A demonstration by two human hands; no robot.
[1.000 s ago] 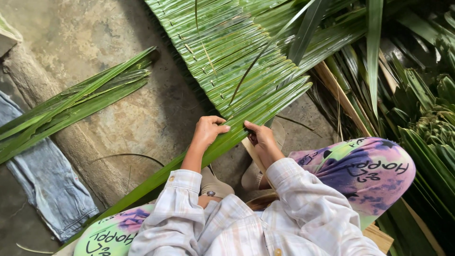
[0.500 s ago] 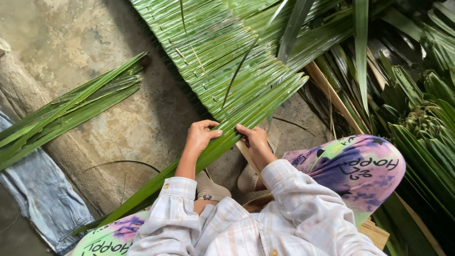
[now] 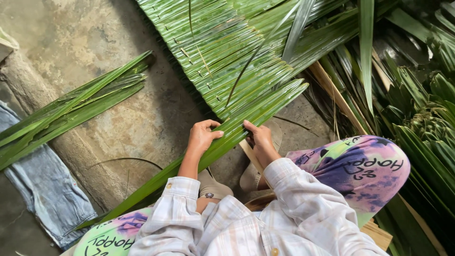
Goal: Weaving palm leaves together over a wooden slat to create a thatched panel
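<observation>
Rough concrete floor (image 3: 142,118), stained, fills the left half of the frame; a blue denim cloth (image 3: 42,189) lies crumpled at lower left. A loose bundle of leaves (image 3: 71,109) rests at centre left, well apart from the work. Upper centre: a stitched leaf panel (image 3: 222,52), overlapping strips pinned w/ thin slivers. More cut fronds (image 3: 422,118) pile up along the right edge.

Person sits low, patterned trousers & pale checked shirt at the bottom of the frame. Both hands are on one long green leaf (image 3: 227,137) that runs diagonally from lower left up to the panel's near edge, in the middle of the frame. Left hand (image 3: 201,137) is curled over the leaf, thumb & fingers pinching it. Right hand (image 3: 259,140) is closed on it too, thumb on top, fingertips underneath.

Judging by the lay, doing this well means keeping the fold flat & snug vs. the last strip, edges parallel, hands close together so it can't twist.
</observation>
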